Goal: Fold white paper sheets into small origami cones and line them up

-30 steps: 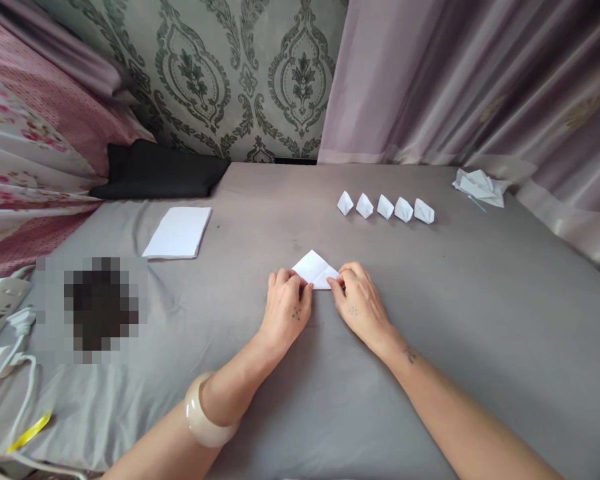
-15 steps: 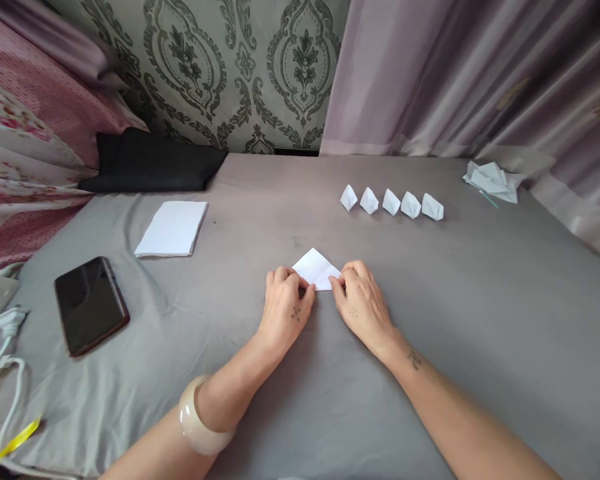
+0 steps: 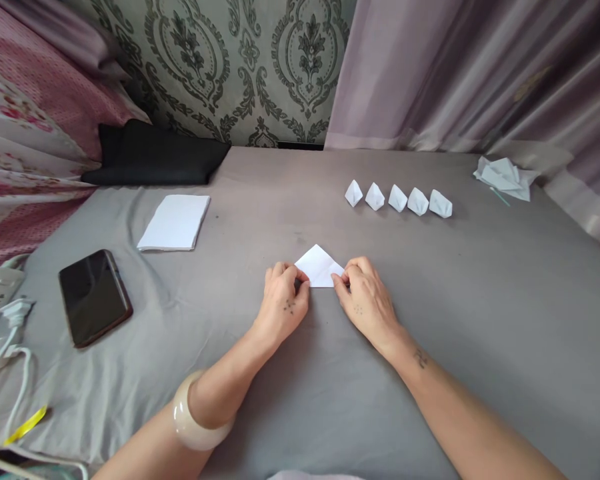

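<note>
A white paper folded into a triangle (image 3: pixel 319 265) lies flat on the grey sheet (image 3: pixel 430 320), its tip pointing away from me. My left hand (image 3: pixel 283 303) pinches its left corner with curled fingers. At the opposite corner my right hand (image 3: pixel 364 301) pinches the paper in the same way. A pale bangle (image 3: pixel 193 420) circles my left wrist.
Several small folded white paper pieces (image 3: pixel 398 199) stand in a row beyond my right hand. A stack of white sheets (image 3: pixel 175 222) and a dark phone (image 3: pixel 95 297) lie at left, crumpled paper (image 3: pixel 506 177) at far right. A power strip and cable (image 3: pixel 3 313) sit at the left edge.
Both hands stay on the triangle's corners with hardly any movement. The view has shifted slightly, so everything sits a little higher and to the right.
</note>
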The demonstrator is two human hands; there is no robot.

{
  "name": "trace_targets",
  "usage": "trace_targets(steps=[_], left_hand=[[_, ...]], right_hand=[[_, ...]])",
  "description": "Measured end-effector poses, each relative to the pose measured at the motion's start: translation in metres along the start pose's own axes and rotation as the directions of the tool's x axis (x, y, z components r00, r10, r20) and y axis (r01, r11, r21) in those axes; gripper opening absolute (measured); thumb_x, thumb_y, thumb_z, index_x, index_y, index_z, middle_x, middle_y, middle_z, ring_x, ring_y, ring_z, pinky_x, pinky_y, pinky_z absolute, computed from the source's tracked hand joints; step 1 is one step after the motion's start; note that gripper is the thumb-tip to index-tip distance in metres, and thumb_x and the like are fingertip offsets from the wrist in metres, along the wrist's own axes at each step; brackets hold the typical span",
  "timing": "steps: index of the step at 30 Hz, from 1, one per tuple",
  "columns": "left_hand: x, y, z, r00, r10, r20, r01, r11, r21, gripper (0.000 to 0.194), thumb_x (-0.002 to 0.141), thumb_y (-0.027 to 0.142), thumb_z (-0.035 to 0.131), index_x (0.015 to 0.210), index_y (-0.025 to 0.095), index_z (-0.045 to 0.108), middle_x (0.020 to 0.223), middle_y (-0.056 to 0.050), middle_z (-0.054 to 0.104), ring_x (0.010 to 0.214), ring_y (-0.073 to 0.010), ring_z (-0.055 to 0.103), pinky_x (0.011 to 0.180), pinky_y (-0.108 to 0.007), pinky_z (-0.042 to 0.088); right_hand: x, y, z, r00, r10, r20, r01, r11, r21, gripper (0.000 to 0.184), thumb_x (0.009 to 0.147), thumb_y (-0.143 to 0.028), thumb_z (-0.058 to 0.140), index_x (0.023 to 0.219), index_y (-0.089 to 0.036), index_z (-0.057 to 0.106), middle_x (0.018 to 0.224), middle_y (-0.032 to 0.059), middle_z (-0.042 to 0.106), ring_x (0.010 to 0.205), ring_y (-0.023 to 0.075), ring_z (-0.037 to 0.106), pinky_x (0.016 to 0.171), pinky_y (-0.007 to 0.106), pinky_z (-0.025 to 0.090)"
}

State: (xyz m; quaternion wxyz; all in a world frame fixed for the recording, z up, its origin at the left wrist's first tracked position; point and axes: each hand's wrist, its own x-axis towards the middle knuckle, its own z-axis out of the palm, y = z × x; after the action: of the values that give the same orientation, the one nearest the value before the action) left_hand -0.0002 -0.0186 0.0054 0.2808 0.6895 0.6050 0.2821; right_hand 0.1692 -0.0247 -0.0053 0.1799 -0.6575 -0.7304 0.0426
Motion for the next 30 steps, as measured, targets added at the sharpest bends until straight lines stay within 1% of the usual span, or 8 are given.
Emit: trace_targets(steps=[4,7,11,15,22,26,28,30], left_hand=[[0.002,0.003,-0.007,0.997,-0.06,0.039,0.062,0.997,-0.053,0.021,0.079,0.008,0.046,0.082,0.018,0.063,0.091,-0.005,0.059,0.09,-0.0195,0.052,0.082,-0.035,0.044],[0.001,0.005,-0.006,0.995,-0.086,0.047,0.088,0.995,-0.046,0.014,0.08,0.014,0.05,0.081,0.019,0.064,0.093,-0.005,0.059,0.092,-0.0201,0.051,0.084,-0.034,0.044],[0.0,0.005,0.003,0.999,-0.051,0.004,0.051,0.998,0.024,0.012,0.083,0.027,0.056,0.078,0.018,0.063,0.095,-0.007,0.056,0.093,-0.0227,0.047,0.085,-0.037,0.042],[0.001,0.002,0.009,1.0,-0.012,-0.01,0.012,0.997,0.074,0.013,0.084,0.026,0.056,0.076,0.018,0.062,0.095,-0.008,0.054,0.092,-0.0232,0.045,0.084,-0.037,0.042],[0.001,-0.002,0.01,0.998,0.064,-0.006,-0.062,0.986,0.158,0.012,0.086,0.025,0.055,0.079,0.016,0.059,0.094,-0.009,0.054,0.087,-0.0221,0.043,0.08,-0.036,0.041],[0.001,-0.001,0.01,0.991,0.134,0.017,-0.135,0.969,0.207,0.01,0.088,0.021,0.049,0.091,0.016,0.057,0.095,-0.008,0.054,0.085,-0.0209,0.043,0.08,-0.036,0.039],[0.001,0.001,0.009,0.985,0.16,0.057,-0.169,0.958,0.232,0.017,0.09,0.019,0.045,0.102,0.019,0.057,0.099,-0.008,0.055,0.086,-0.0209,0.043,0.079,-0.036,0.038],[0.002,0.002,0.008,0.977,0.176,0.12,-0.202,0.946,0.255,0.027,0.091,0.018,0.041,0.112,0.025,0.057,0.104,-0.007,0.055,0.088,-0.0216,0.043,0.077,-0.035,0.036]], right_hand=[[0.0,-0.002,-0.002,1.0,0.023,0.021,-0.023,1.0,0.003,0.022,0.091,-0.035,0.047,0.078,-0.019,0.053,0.092,0.0068,0.056,0.08,0.0192,0.056,0.064,0.03,0.042],[0.001,-0.004,-0.004,0.999,0.035,0.033,-0.035,0.999,0.001,0.022,0.091,-0.035,0.048,0.078,-0.019,0.052,0.093,0.0061,0.056,0.083,0.0196,0.057,0.065,0.03,0.042],[0.001,-0.004,-0.005,0.999,0.034,0.04,-0.034,0.999,-0.003,0.021,0.091,-0.034,0.049,0.078,-0.018,0.053,0.093,0.0061,0.056,0.082,0.0196,0.057,0.066,0.03,0.042],[0.001,-0.005,-0.004,0.999,0.038,0.037,-0.037,0.999,-0.019,0.021,0.092,-0.033,0.047,0.08,-0.018,0.054,0.095,0.0076,0.056,0.082,0.0202,0.057,0.067,0.031,0.044],[0.002,-0.007,-0.004,0.999,0.038,0.036,-0.038,0.999,-0.017,0.02,0.092,-0.03,0.045,0.081,-0.016,0.055,0.093,0.0096,0.057,0.082,0.0212,0.057,0.072,0.032,0.045],[0.001,-0.005,-0.003,0.998,0.042,0.045,-0.042,0.999,-0.018,0.02,0.092,-0.03,0.045,0.08,-0.017,0.054,0.094,0.0096,0.056,0.082,0.0212,0.057,0.071,0.032,0.045],[0.001,-0.005,-0.002,0.998,0.04,0.044,-0.039,0.999,-0.018,0.02,0.093,-0.031,0.045,0.081,-0.017,0.054,0.095,0.0096,0.056,0.082,0.0212,0.057,0.071,0.032,0.045],[0.001,-0.005,-0.002,0.998,0.038,0.043,-0.037,0.999,-0.021,0.02,0.093,-0.031,0.045,0.081,-0.017,0.053,0.095,0.0095,0.056,0.082,0.0212,0.057,0.071,0.032,0.045]])
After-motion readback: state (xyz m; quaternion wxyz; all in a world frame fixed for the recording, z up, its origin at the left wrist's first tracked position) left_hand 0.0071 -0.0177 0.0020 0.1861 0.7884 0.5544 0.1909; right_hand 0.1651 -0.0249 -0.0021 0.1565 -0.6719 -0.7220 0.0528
